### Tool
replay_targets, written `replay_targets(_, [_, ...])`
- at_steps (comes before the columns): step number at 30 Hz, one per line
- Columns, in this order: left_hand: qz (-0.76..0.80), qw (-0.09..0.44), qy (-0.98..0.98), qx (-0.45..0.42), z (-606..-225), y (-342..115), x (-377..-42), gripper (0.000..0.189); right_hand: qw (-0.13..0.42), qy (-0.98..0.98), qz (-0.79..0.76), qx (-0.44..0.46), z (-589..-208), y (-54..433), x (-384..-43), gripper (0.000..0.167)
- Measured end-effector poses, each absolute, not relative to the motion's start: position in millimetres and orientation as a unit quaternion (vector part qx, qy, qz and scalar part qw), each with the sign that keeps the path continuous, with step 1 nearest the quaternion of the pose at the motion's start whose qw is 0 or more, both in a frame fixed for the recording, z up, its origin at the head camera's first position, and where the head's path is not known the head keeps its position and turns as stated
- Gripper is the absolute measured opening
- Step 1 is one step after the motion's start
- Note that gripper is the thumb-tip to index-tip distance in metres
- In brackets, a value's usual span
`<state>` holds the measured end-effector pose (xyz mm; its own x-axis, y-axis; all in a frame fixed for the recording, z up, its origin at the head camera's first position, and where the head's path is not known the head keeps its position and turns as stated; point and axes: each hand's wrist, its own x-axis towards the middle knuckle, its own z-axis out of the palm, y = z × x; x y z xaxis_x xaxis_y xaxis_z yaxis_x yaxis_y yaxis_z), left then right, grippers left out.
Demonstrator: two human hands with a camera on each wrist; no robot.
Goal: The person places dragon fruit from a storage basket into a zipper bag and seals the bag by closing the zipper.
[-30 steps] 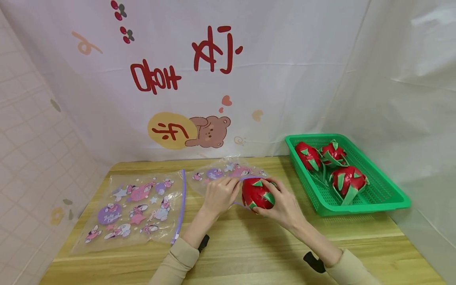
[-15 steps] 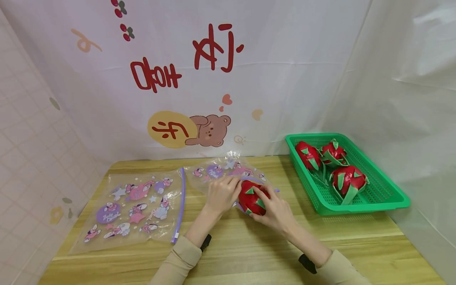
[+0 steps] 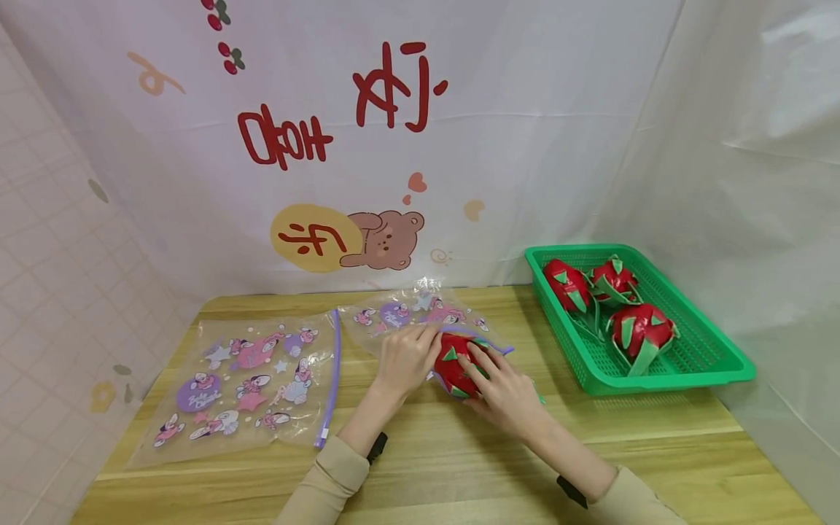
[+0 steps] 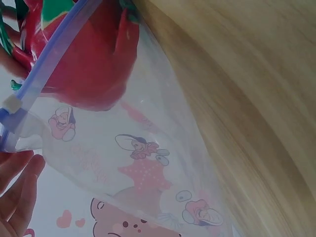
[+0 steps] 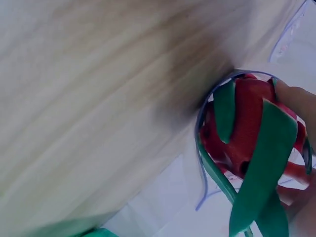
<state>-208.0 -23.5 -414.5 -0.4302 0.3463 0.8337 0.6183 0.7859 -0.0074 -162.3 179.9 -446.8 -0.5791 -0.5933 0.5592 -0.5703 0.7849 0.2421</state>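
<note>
A red dragon fruit (image 3: 451,373) with green scales sits partly inside the mouth of a clear zip bag (image 3: 394,312) that has a purple zip strip and cartoon prints. My left hand (image 3: 408,359) pinches the bag's edge by the white slider (image 4: 12,104), which shows in the left wrist view. My right hand (image 3: 508,397) grips the fruit from the right, fingers over its top and thumb below. In the right wrist view the purple rim loops around the fruit, its long green leaves (image 5: 266,163) sticking out of the opening. One end of the fruit shows through the plastic.
A second printed zip bag (image 3: 256,386) lies flat on the wooden table (image 3: 446,467) at the left. On the right stands a green basket (image 3: 695,379) holding three more dragon fruits (image 3: 643,332). White printed cloth walls (image 3: 499,146) close in the back and sides.
The dragon fruit has moved left, deeper into the bag's mouth, pushed by my right hand, whose fingers now lie further over it. My left hand has stayed at the bag's edge.
</note>
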Motion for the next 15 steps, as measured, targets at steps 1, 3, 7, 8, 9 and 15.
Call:
replay_targets(1, [-0.153, 0.45, -0.831, -0.29, -414.1, -23.5, -207.6, 0.009, 0.315, -0.89, -0.02, 0.33, -445.8, 180.0, -162.2, 0.077])
replay_targets(3, [-0.152, 0.453, -0.829, -0.291, -413.3, -23.2, -206.8, 0.008, 0.307, -0.89, -0.019, 0.335, -444.7, 180.2, -163.1, 0.076])
replay_targets(7, [-0.155, 0.455, -0.825, -0.298, -411.5, -22.1, -204.2, 0.005, 0.306, -0.891, -0.018, 0.334, -445.6, 179.5, -165.8, 0.076])
replay_targets(8, [-0.157, 0.454, -0.824, -0.3, -411.0, -21.8, -203.5, 0.005, 0.309, -0.892, -0.018, 0.33, -446.5, 179.2, -166.7, 0.075])
replay_targets(9, [-0.158, 0.453, -0.824, -0.3, -410.5, -21.6, -202.9, 0.005, 0.311, -0.893, -0.019, 0.325, -447.5, 178.8, -167.5, 0.074])
replay_targets(15, [-0.162, 0.443, -0.831, -0.296, -409.5, -21.4, -202.3, 0.006, 0.311, -0.898, -0.012, 0.31, -449.8, 177.5, -170.8, 0.074])
